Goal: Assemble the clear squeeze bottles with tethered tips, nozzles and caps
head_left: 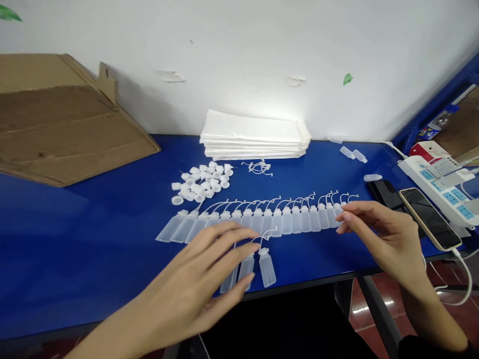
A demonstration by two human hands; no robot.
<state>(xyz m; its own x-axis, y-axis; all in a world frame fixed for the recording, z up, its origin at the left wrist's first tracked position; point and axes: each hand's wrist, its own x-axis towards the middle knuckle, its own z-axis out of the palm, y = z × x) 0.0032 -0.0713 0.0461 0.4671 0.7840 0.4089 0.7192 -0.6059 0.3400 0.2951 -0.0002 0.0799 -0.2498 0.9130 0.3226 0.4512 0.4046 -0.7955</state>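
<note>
Small translucent plastic bottles (286, 222), with thin white strap-like pieces at their necks, lie side by side in a long row. Nearer the table's front edge are a few more such bottles (267, 269), some partly covered by my left hand (202, 274). That hand is spread over them, thumb and fingers apart around one bottle (246, 268) without visibly closing on it. At the row's right end, my right hand (385, 234) has thumb and forefinger together at the top of the last bottle, whose body is mostly hidden behind the fingertips.
White caps (202, 184) lie heaped behind the row, beside loose strap pieces (259, 168). White padded sleeves (256, 134) are stacked by the wall; cardboard (67, 124) leans left. Stray bottles (354, 153), phones (430, 217) and a power strip (441, 189) with cables occupy the right side.
</note>
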